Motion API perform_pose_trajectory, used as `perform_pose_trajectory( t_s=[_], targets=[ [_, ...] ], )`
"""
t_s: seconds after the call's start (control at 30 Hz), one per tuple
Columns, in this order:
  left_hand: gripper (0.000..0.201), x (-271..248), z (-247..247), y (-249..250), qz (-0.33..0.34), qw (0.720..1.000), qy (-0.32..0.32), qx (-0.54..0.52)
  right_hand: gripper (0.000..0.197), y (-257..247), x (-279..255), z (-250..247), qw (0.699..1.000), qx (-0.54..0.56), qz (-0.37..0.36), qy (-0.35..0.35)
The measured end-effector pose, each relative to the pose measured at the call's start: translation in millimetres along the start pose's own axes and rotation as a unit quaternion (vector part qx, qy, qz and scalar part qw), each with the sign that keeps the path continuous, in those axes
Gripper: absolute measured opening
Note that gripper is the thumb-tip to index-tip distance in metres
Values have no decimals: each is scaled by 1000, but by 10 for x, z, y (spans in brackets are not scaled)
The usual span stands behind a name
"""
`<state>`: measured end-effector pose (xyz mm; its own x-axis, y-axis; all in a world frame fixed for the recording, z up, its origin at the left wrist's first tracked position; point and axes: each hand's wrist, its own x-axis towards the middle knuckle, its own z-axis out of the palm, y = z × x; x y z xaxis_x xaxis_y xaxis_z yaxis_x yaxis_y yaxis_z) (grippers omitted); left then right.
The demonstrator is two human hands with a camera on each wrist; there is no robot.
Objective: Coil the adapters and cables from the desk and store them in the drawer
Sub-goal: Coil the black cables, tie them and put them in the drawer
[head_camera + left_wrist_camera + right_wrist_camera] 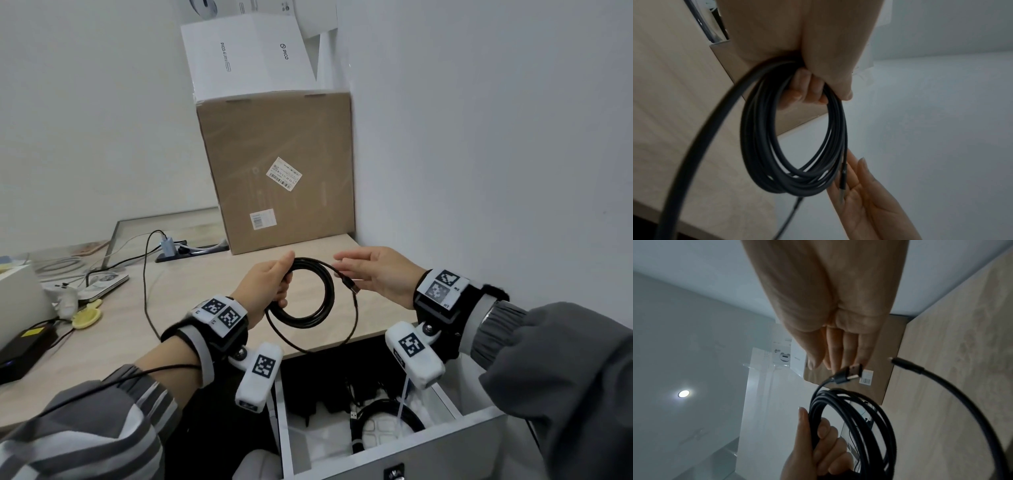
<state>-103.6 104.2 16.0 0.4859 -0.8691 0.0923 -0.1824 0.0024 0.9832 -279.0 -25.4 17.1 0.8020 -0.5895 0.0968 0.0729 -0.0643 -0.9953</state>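
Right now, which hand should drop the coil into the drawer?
Left. The left hand already grips the black cable coil, above the open drawer. The right hand is open, fingers straight beside the loose USB plug, holding nothing.

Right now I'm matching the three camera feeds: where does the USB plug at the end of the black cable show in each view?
Head: the USB plug sits centre, just below the right hand.
Left wrist: lower right, against the right hand's palm.
Right wrist: centre, at the fingertips.
Shared landmark: the cable coil gripped by the left hand.
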Motion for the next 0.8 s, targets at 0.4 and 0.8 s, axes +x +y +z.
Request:
perform_pose_trajectory(
  t_s=[0.4,0.8],
  targets=[
    [48,133,-97,195,26,983,102,-150,38,231,-50,157,978,-47,204,12],
    [49,41,-77,135,1,990,60,-130,11,164,37,144,975,81,16,207]
  ],
)
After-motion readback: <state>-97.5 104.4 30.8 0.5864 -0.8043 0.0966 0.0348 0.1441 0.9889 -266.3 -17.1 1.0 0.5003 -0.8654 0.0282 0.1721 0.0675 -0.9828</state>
